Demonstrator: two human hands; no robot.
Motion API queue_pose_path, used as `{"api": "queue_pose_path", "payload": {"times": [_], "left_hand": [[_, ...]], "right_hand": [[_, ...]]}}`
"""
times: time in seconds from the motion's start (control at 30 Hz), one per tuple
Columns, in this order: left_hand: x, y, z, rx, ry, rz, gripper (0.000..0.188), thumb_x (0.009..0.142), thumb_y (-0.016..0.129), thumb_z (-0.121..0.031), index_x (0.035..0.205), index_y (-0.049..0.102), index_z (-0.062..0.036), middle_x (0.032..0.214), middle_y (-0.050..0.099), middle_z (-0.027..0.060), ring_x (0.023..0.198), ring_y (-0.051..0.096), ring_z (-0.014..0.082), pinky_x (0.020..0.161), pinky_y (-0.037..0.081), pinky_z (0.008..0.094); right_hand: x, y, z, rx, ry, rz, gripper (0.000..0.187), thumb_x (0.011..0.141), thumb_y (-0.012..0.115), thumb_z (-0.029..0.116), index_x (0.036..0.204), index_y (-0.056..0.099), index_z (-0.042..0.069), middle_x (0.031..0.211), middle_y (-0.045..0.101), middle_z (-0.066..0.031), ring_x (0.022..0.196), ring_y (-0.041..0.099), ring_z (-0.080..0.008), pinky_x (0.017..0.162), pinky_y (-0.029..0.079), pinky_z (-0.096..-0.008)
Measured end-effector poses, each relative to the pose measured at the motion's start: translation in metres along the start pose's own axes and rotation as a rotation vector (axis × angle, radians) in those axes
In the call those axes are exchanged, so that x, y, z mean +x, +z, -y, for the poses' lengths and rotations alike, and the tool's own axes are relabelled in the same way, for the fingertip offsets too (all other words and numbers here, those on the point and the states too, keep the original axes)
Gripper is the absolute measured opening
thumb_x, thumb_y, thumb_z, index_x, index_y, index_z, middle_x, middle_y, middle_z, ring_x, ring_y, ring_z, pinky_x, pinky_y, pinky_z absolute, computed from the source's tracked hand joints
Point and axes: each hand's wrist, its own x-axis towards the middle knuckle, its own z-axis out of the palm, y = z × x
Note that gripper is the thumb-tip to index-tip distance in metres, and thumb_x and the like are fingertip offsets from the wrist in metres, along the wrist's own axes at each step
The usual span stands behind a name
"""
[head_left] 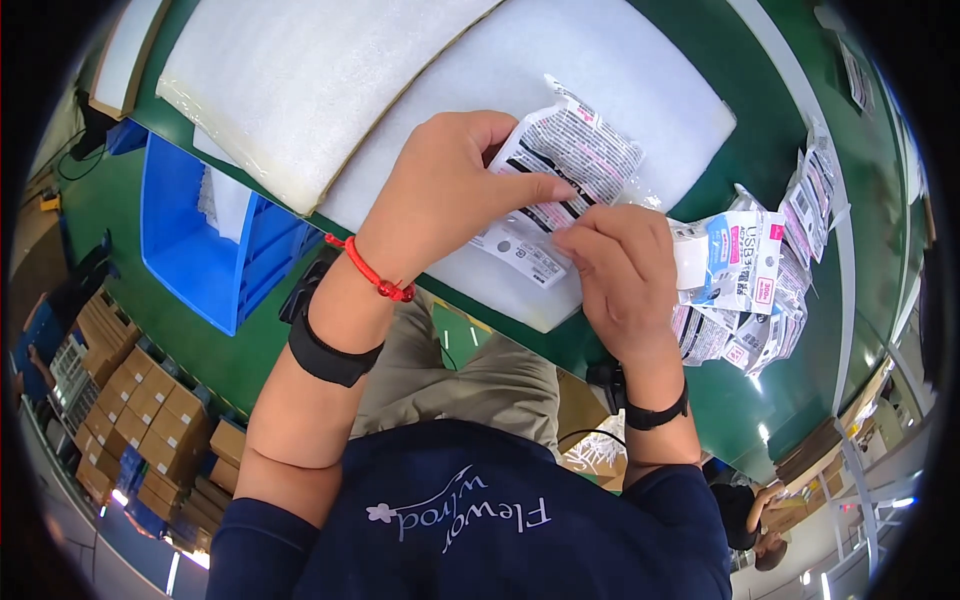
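Over a white foam sheet, my left hand (440,180) grips a printed plastic packet (580,150) with its thumb across the front and its fingers behind. The packet is white with black and pink print, and its clear wrap is crinkled and shiny. My right hand (628,270) has its fingers bent together at the packet's lower right edge, pinching there; the fingertips partly cover that edge. Just right of this hand lies a heap of similar packets (735,262), one with a blue and white front facing up.
White foam sheets (660,70) and a thick foam pad (290,80) with a taped edge lie on the green table (720,180). A blue crate (190,230) stands left of the table. Brown cartons (150,410) are stacked at lower left; another person (745,515) is at lower right.
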Motion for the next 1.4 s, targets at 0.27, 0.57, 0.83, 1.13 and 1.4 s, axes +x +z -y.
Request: {"api": "queue_pose_path", "payload": {"times": [0.27,0.57,0.83,1.13,1.4], "left_hand": [[0.002,0.004,0.005,-0.024,-0.013,-0.043,0.026,0.074,0.077,-0.021,0.082,0.07,0.0025,0.064,0.065,0.0067,0.055,0.055,0.0071,0.05,0.043,0.0236],[0.0,0.007,0.003,-0.008,0.007,-0.09,0.027,0.075,0.076,-0.024,0.079,0.069,0.0023,0.061,0.063,0.0065,0.053,0.054,0.0082,0.049,0.042,0.0246],[-0.003,0.0,-0.003,0.09,-0.072,0.039,0.028,0.079,0.077,-0.019,0.098,0.069,0.0011,0.083,0.07,0.004,0.074,0.062,0.0056,0.064,0.049,0.0204],[-0.002,0.003,0.007,0.095,0.078,-0.024,0.037,0.07,0.081,-0.032,0.078,0.067,0.0018,0.059,0.058,0.0066,0.052,0.05,0.0096,0.049,0.039,0.0263],[-0.006,0.005,-0.005,0.295,0.046,0.014,0.031,0.075,0.08,-0.019,0.097,0.068,0.0006,0.079,0.069,0.0063,0.07,0.064,0.0098,0.062,0.049,0.0239]], "right_hand": [[0.001,-0.001,0.001,-0.028,-0.157,0.013,0.029,0.06,0.066,-0.002,0.088,0.068,0.005,0.091,0.061,-0.0081,0.084,0.058,-0.0282,0.074,0.048,-0.0376],[-0.005,-0.012,0.005,-0.082,-0.141,0.064,0.032,0.059,0.067,-0.004,0.09,0.068,0.005,0.093,0.062,-0.0079,0.083,0.058,-0.0272,0.073,0.049,-0.0364],[-0.011,-0.013,0.012,-0.008,0.14,-0.037,0.033,0.065,0.076,0.001,0.097,0.067,0.004,0.096,0.062,-0.0074,0.085,0.058,-0.0258,0.073,0.047,-0.0351],[-0.001,-0.014,0.013,0.135,0.115,0.076,0.031,0.066,0.077,0.0,0.095,0.067,0.004,0.096,0.063,-0.0075,0.09,0.058,-0.0256,0.076,0.046,-0.0338],[-0.009,-0.006,0.0,0.028,0.038,0.017,0.026,0.068,0.07,-0.004,0.093,0.066,0.005,0.092,0.063,-0.0079,0.085,0.059,-0.027,0.075,0.047,-0.0345]]}}
